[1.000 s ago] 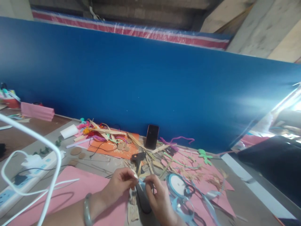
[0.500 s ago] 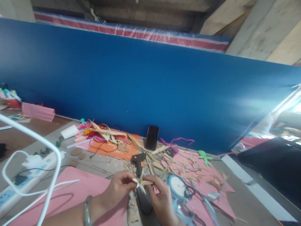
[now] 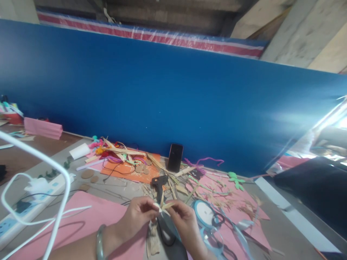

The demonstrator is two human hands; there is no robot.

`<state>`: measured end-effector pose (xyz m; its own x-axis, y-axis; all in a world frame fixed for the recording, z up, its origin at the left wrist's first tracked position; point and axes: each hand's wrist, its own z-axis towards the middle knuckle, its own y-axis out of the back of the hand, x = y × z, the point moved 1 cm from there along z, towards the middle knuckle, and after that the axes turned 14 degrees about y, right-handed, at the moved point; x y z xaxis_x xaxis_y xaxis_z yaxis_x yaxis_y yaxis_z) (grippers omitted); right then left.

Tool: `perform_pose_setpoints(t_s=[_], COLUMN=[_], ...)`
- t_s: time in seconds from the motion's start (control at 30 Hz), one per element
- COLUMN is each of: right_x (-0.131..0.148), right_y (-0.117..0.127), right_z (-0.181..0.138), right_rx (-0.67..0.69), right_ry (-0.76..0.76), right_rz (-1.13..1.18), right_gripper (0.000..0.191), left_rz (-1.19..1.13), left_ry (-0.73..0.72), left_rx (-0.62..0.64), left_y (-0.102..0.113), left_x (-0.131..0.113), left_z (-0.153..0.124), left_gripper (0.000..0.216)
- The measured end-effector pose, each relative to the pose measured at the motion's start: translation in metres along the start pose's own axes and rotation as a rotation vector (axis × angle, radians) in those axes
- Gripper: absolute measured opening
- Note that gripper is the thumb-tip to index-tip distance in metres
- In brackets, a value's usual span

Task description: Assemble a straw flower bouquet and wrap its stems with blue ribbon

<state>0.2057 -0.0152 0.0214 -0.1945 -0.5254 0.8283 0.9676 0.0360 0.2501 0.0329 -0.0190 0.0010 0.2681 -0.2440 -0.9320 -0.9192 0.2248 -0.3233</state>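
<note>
A small flower of pale dried-husk strips (image 3: 162,206), its petals spreading from a centre, is held up between both hands. My left hand (image 3: 139,215), with a bangle (image 3: 100,240) on its wrist, pinches a petal on the left side. On the right, my right hand (image 3: 185,224) grips another petal between thumb and fingers. Just behind the flower, a black glue gun (image 3: 159,183) stands on the table, its lower part hidden by the flower and hands. Below the hands lies a folded husk piece (image 3: 153,242) beside a dark cord.
A white power strip (image 3: 38,206) and a looping white cable (image 3: 63,180) occupy the left. Pink paper (image 3: 92,213) lies under my left arm. A phone (image 3: 175,157) leans on the blue partition (image 3: 173,90). Ribbon spools (image 3: 204,213) sit right of my hand, near husk scraps (image 3: 225,189).
The flower has tilted and its petals sit differently between my fingers. My right hand has shifted slightly, while the things on the table stay where they were.
</note>
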Motion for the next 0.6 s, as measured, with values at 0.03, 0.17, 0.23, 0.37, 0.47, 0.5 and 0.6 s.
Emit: perform_pose_setpoints(t_s=[0.03, 0.17, 0.23, 0.37, 0.47, 0.5, 0.6], right_x=[-0.002, -0.014, -0.018, -0.014, -0.007, -0.006, -0.008], right_y=[-0.001, -0.005, -0.007, -0.007, -0.006, -0.006, -0.008], right_z=[0.0, -0.002, -0.003, -0.004, -0.003, -0.003, -0.004], right_rx=[0.008, -0.057, -0.08, -0.039, 0.006, 0.023, 0.063], right_ry=[-0.021, -0.148, -0.217, -0.33, -0.356, -0.35, -0.301], right_rz=[0.033, 0.224, 0.321, 0.364, 0.335, 0.331, 0.334], right_gripper=[0.019, 0.029, 0.037, 0.038, 0.037, 0.037, 0.035], left_rz=[-0.036, -0.142, -0.153, -0.158, -0.14, -0.127, -0.097], left_ry=[0.021, 0.069, 0.09, 0.107, 0.137, 0.145, 0.165], left_rx=[-0.005, -0.032, -0.039, -0.021, -0.005, 0.004, 0.036], left_y=[-0.001, -0.001, 0.0, 0.002, 0.003, 0.003, 0.003], left_x=[-0.001, -0.004, -0.005, -0.002, 0.001, 0.002, 0.002], left_z=[0.001, 0.002, 0.002, 0.004, 0.006, 0.006, 0.006], left_gripper=[0.029, 0.037, 0.039, 0.043, 0.049, 0.05, 0.048])
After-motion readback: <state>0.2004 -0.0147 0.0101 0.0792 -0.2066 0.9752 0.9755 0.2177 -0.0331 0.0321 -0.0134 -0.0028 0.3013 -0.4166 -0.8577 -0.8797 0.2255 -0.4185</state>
